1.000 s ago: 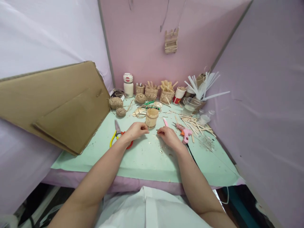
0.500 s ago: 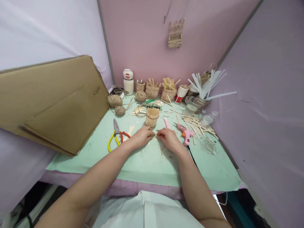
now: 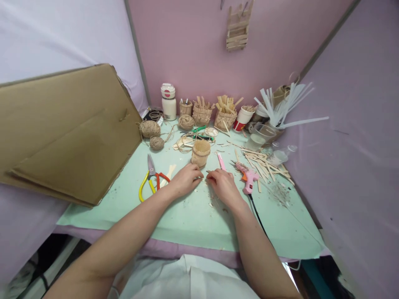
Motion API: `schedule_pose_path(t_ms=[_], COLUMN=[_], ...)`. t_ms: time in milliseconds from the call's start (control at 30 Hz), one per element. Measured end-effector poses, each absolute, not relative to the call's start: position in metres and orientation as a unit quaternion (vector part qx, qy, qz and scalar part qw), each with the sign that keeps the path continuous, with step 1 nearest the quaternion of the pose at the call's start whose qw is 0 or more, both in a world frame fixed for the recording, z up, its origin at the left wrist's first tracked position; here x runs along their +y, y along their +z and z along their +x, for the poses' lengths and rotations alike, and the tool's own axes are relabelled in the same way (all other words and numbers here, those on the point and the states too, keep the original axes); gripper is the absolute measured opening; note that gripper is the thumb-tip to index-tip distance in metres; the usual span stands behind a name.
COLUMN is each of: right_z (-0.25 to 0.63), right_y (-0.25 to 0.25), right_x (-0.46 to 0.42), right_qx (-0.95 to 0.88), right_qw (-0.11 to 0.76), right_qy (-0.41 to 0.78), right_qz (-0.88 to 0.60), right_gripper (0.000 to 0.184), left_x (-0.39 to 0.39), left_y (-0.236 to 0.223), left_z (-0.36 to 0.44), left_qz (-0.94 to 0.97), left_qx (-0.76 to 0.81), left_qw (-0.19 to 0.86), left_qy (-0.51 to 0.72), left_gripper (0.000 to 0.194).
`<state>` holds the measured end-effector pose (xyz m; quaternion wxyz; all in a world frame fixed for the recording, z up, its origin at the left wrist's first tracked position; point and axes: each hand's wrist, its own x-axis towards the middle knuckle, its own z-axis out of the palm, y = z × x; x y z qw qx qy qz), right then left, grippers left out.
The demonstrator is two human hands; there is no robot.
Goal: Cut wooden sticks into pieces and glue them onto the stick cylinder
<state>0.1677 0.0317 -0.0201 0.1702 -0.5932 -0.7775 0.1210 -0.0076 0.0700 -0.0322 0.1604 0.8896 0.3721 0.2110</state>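
My left hand (image 3: pixel 188 179) rests low over the table just in front of a small round wooden cup (image 3: pixel 200 153), its fingers pressed together. Whatever those fingers may hold is too small to make out. Close beside it, my right hand (image 3: pixel 222 182) is closed in a pinch, and the tip of a small thin stick (image 3: pixel 208 171) pokes out at its fingertips. A pink-handled tool (image 3: pixel 221 161) lies just beyond the right hand. To the left of my left hand are scissors (image 3: pixel 151 176) with yellow and red handles.
A pink glue gun (image 3: pixel 248 176) with a black cord lies at right, near scattered wooden sticks (image 3: pixel 264 162). Twine balls (image 3: pixel 150 129), a white jar (image 3: pixel 168 104) and stick-filled baskets (image 3: pixel 225 118) line the back. Folded cardboard (image 3: pixel 75 137) leans at left.
The view has shifted slightly. Both hands stay almost in place, fingertips still close together, and the cup and tools have not visibly moved on the table.
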Motion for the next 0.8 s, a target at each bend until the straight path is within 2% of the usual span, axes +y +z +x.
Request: schedule_pose_path(t_ms=[400, 600, 800], right_z=[0.164, 0.160, 0.158], right_y=[-0.022, -0.031, -0.029], right_x=[0.033, 0.033, 0.031], right_qx=[-0.776, -0.794, -0.813], right_qw=[0.165, 0.184, 0.177], right_qy=[0.116, 0.098, 0.124], right_qz=[-0.598, -0.571, -0.541], right_gripper=[0.015, 0.027, 0.031], left_x=[0.079, 0.078, 0.078], left_y=[-0.039, -0.034, -0.030], left_z=[-0.004, -0.005, -0.009], left_qz=[0.875, 0.877, 0.875], left_qx=[0.421, 0.424, 0.437], left_qw=[0.161, 0.160, 0.142], left_qy=[0.177, 0.161, 0.151], left_gripper=[0.017, 0.020, 0.023])
